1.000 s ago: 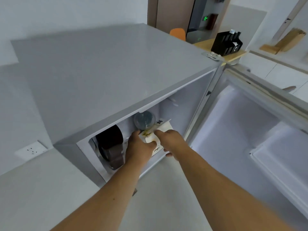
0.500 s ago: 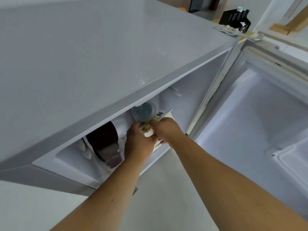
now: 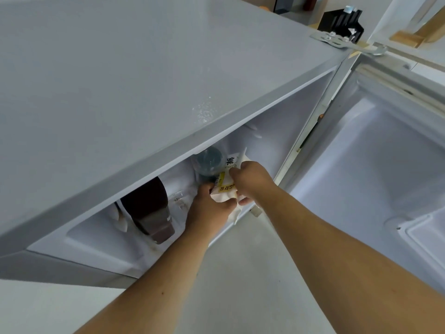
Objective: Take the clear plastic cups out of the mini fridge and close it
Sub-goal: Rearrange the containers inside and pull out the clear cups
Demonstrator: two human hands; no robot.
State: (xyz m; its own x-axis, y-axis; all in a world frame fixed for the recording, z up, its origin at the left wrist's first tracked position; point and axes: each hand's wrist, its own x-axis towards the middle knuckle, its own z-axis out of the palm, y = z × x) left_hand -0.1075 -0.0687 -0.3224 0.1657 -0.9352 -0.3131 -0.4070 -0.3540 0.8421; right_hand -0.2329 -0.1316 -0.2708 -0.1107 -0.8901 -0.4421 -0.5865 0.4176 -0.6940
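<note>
Left hand (image 3: pixel 212 208): reaching into the grey mini fridge (image 3: pixel 144 92), grip clenched on white printed bag (image 3: pixel 227 189).
Right hand (image 3: pixel 250 182): alongside, pinching same bag.
Clear plastic cup (image 3: pixel 209 162): inside, just behind bag.
Door (image 3: pixel 373 165): open.

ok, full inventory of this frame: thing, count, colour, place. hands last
mini fridge: 1, grey, left, open
fridge door: 1, white inside, swung right
clear plastic cup: 1 visible, bluish clear, inside, top of opening
white bag: 1, white with yellow label, inside, between both hands
dark container: 1, brown, inside left
black holder: 1, black, behind fridge
left hand: on bag
right hand: on bag
</note>
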